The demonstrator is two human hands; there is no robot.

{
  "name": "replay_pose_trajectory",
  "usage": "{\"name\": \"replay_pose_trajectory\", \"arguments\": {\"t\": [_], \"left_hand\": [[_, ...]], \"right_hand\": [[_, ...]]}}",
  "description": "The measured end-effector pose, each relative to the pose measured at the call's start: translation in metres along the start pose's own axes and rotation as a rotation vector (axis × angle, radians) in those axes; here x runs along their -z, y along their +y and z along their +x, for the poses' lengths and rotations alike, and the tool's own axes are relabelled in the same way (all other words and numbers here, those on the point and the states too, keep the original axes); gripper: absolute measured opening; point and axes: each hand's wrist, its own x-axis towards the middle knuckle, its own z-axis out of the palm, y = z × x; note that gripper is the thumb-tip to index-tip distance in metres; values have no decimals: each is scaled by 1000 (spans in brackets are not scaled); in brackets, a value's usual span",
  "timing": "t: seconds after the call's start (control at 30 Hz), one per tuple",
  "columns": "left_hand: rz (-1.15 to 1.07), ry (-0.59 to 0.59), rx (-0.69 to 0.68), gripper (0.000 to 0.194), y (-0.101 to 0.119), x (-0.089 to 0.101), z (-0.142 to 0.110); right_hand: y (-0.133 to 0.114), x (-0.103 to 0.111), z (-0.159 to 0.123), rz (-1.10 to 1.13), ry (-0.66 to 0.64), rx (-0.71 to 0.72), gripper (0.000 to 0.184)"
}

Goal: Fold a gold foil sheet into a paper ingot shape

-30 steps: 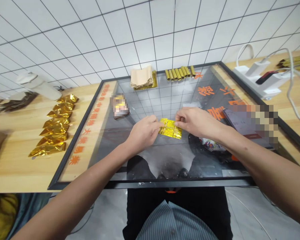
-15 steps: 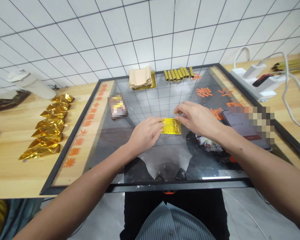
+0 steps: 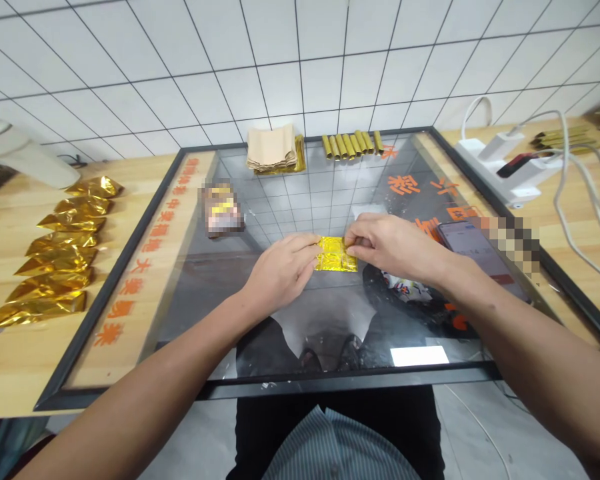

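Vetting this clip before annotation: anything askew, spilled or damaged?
Two minor things: small white flecks on the front edge of the black-framed glass panel, scuffs or debris, can't tell; the rightmost rolled gold tube sits slightly apart from its close-set neighbours. No obvious spill.

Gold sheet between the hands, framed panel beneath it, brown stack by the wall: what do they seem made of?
Gold sheet: probably metallic foil, shiny, judging by its crinkled glints.
Framed panel: apparently glass, perhaps clear plastic; glossy, since it mirrors the wall tiles.
Brown stack: likely paper, matte, with thin layered edges.
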Motion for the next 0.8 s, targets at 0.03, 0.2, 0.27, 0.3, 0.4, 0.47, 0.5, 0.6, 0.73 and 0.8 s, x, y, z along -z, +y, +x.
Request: {"name": "replay_pose_trajectory", "arguments": {"t": [0.03,0.2,0.27,0.3,0.4,0.47,0.5,0.6,0.73,0.8], "left_hand": [[-4,1,-2,27,0,0,0],[-22,7,7,27,2,2,0],[-26,-2,11,28,3,3,0],[-25,-7,13,28,3,3,0],[-18,-16,18,28,4,4,0],[-15,-18,17,28,4,4,-1],[-13,-18,15,28,5,4,-1],[1,-21,13,28,5,4,-1],[17,-43,35,28,8,5,-1],[29,-45,41,29,9,6,0]], "right_hand": [[0,0,0,-6,-6,3,8],[-1,0,-2,-51,-12,25,12],[-2,0,-3,-89,-7,47,13],[-3,-1,-4,-108,-1,64,13],[-4,-2,-6,-162,7,101,14],[-4,-2,-7,-186,-2,113,15],[-4,-2,-8,-194,-5,118,16],[-4,-2,-9,-202,-11,137,20],[-3,-2,-11,-208,-28,148,25],[-3,-2,-11,-217,-27,138,26]]}}
